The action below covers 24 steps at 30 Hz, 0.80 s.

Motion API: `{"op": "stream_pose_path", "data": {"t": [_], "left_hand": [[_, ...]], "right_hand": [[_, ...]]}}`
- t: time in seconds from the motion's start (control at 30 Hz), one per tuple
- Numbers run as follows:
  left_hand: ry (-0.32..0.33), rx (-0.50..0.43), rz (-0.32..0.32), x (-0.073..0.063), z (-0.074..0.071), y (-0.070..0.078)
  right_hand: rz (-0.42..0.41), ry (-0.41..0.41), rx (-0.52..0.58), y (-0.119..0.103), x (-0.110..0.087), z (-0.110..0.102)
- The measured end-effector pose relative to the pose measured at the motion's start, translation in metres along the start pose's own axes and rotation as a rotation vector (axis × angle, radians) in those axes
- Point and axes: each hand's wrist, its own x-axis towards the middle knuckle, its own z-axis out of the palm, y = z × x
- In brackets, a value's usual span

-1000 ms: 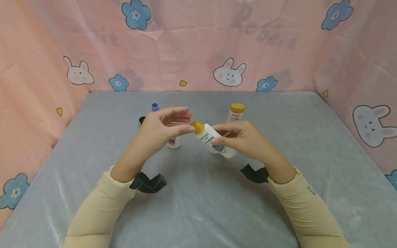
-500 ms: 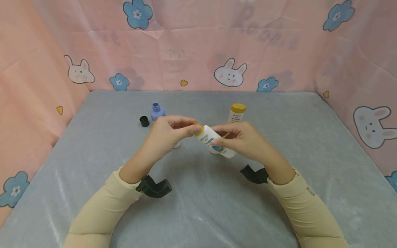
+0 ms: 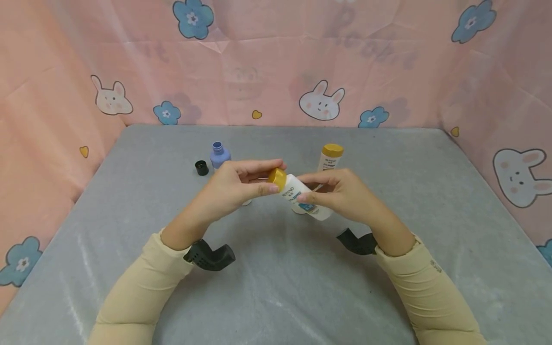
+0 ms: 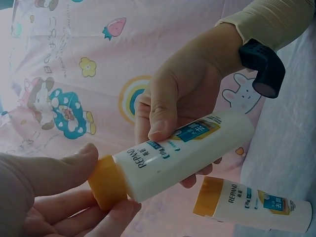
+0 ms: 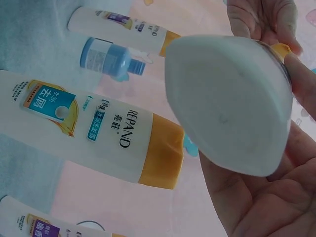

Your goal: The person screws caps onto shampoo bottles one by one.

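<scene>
A white shampoo bottle point(image 3: 295, 188) with a gold cap point(image 3: 278, 178) is held tilted above the table, its cap end up and to the left. My right hand point(image 3: 345, 195) grips the bottle's body, thumb over the label. With thumb and fingers my left hand point(image 3: 241, 182) pinches the gold cap, which sits at the bottle's top end, slightly askew in the left wrist view. In the right wrist view the bottle's base point(image 5: 227, 106) faces the camera. Behind the hands stands another gold-capped white bottle point(image 5: 89, 126) with a matching blue label, mostly hidden in the head view.
An uncapped blue bottle point(image 3: 220, 156) stands at the back left, beside a loose black cap point(image 3: 201, 167). Back right is a gold-capped bottle point(image 3: 330, 157). Another white bottle point(image 5: 121, 27) is largely behind my left hand. A patterned pink curtain point(image 3: 267, 62) borders the grey table point(image 3: 276, 287).
My left hand has moved right onto the gold cap and taken hold of it, its grip shifting slightly since. The right hand keeps the bottle nearly in place.
</scene>
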Motion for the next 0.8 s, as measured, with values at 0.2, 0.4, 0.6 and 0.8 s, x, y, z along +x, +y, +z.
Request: {"op": "stream_pose_path", "data": {"t": [0.2, 0.4, 0.6, 0.8], "left_hand": [[0.017, 0.002, 0.015, -0.0033, -0.0043, 0.0023], [0.145, 0.026, -0.076, -0.0037, -0.0051, 0.0058], [0.181, 0.085, -0.126, -0.0015, -0.0005, 0.0057], [0.171, 0.074, -0.095, -0.0020, 0.0009, 0.0059]], "right_hand": [[0.021, 0.002, 0.003, 0.0009, 0.0007, 0.0003], [0.034, 0.013, -0.001, -0.0005, 0.0006, 0.0002], [0.047, 0.001, 0.008, -0.0010, 0.0003, 0.0003], [0.050, -0.005, 0.017, -0.0007, 0.0000, -0.0004]]}}
